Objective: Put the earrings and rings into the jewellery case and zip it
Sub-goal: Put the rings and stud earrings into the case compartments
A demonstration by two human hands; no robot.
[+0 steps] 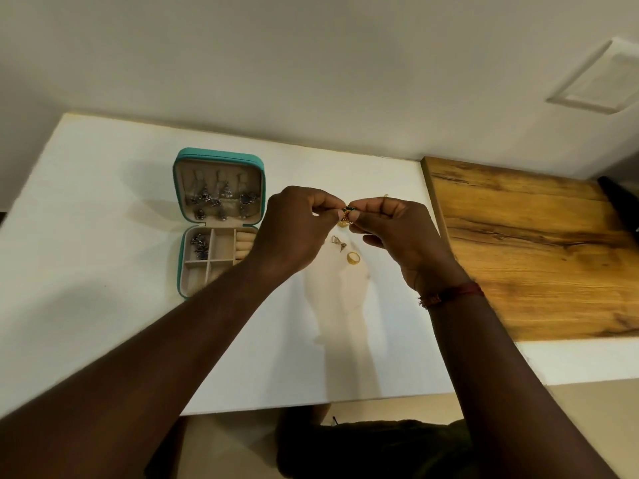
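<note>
A teal jewellery case (221,155) lies open on the white table (103,202), left of my hands. Several dark silver earrings hang in its lid (221,198), and a few more lie in its upper-left compartment (200,244). My left hand (297,229) and my right hand (397,233) meet above the table, both pinching one small gold earring with a green stone (348,213). Under them on the table lie a gold ring (353,258) and a pale gold earring (337,242).
A wooden board (525,250) adjoins the table on the right. A wall runs along the table's far edge. A red thread band (453,294) circles my right wrist. The table's near edge is close to my body.
</note>
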